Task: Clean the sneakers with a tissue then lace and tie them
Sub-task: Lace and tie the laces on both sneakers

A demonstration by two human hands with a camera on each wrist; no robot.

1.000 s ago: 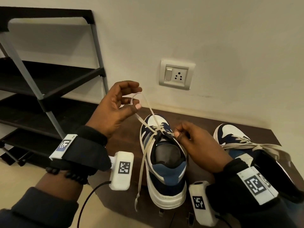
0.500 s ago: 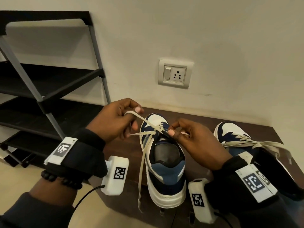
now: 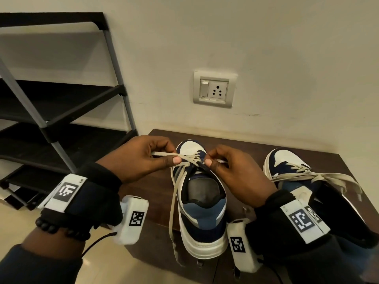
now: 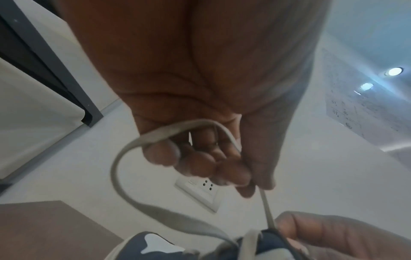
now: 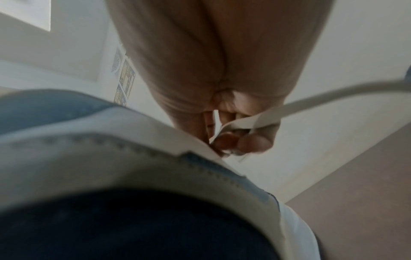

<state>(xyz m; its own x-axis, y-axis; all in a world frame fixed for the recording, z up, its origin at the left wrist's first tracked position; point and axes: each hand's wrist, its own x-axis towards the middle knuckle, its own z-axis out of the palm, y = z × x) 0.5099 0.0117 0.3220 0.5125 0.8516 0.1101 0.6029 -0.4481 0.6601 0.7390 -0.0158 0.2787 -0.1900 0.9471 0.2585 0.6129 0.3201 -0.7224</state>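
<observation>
A navy and white sneaker point(image 3: 202, 212) stands heel toward me on a dark wooden bench point(image 3: 155, 193). My left hand point(image 3: 143, 158) pinches a loop of its beige lace point(image 3: 164, 154), seen curling round my fingers point(image 4: 195, 163) in the left wrist view as the lace point(image 4: 124, 176). My right hand point(image 3: 229, 171) pinches the other lace end at the knot, shown folded in my fingers point(image 5: 244, 142) as the lace point(image 5: 255, 119). One lace end point(image 3: 173, 212) hangs down the shoe's left side. A second sneaker point(image 3: 287, 167) at right has its laces tied.
A black metal shoe rack point(image 3: 61, 124) stands to the left against the wall. A switch and socket plate point(image 3: 214, 89) sits on the wall above the bench. The bench's front edge point(image 3: 164, 269) drops to a beige tiled floor point(image 3: 106, 267).
My left hand has come down from above the shoe to lace level, bringing its loop toward the knot. My right hand has stayed at the knot.
</observation>
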